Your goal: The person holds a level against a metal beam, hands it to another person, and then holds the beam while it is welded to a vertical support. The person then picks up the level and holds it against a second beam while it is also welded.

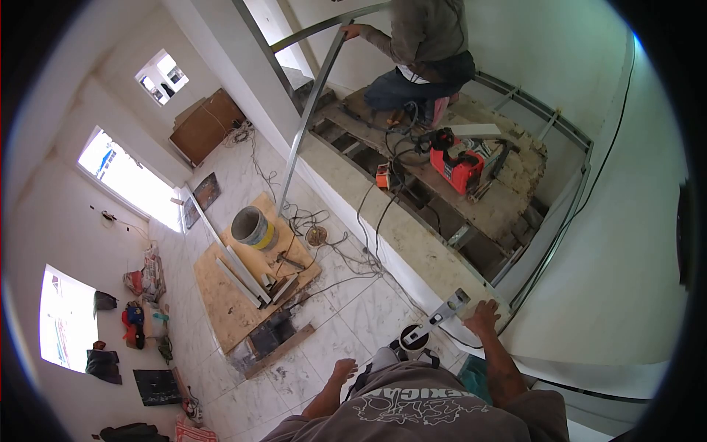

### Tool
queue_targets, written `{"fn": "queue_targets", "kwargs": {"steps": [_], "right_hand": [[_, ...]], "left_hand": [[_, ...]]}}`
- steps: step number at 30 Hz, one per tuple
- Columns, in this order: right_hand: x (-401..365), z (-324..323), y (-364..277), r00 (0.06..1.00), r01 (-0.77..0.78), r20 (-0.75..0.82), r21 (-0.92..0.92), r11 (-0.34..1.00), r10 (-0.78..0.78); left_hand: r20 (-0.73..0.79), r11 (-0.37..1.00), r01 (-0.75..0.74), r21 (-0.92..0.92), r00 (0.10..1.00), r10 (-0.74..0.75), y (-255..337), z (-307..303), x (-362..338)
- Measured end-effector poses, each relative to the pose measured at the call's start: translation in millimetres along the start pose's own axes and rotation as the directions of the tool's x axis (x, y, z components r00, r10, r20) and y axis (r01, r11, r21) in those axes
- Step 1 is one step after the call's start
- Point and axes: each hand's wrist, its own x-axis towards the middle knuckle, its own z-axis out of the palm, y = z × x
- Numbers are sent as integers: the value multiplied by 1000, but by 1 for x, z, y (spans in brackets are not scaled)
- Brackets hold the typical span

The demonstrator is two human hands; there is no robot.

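My right hand (484,317) lies on the end of the pale ledge (346,193), palm down with fingers apart. Just left of it a short grey spirit level (444,312) leans up at an angle. Its lower end overlaps a white, dark-mouthed container (405,333) in front of my body. My left hand (344,370) hangs low beside my waist over the tiled floor (294,379), fingers loosely apart and holding nothing.
Beyond the ledge, a person (423,59) kneels on boards, one hand on a long metal strip (309,110). A red power tool (458,166) lies nearby. Cables (379,250) trail across ledge and floor. A bucket (254,227) stands on a plywood sheet (213,313) with metal offcuts and a hammer.
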Motion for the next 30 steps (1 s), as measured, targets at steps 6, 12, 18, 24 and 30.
{"fn": "queue_targets", "kwargs": {"steps": [6,12,18,24,30], "right_hand": [[0,-1,1,1000,7,8,5,1000,-7],[0,-4,0,1000,-6,29,3,1000,5],[2,0,2,999,-8,47,9,1000,7],[2,4,4,1000,-5,29,-13,1000,5],[0,1,4,1000,3,25,3,1000,-3]], "left_hand": [[-6,1000,17,-2,1000,-17,-1,1,2],[2,999,35,-24,999,-35,-5,1,5],[2,999,47,-27,999,-47,-12,-1,15],[-5,997,75,-12,997,-75,-10,1,16],[-13,997,66,-32,998,-66,-8,2,13]]}}
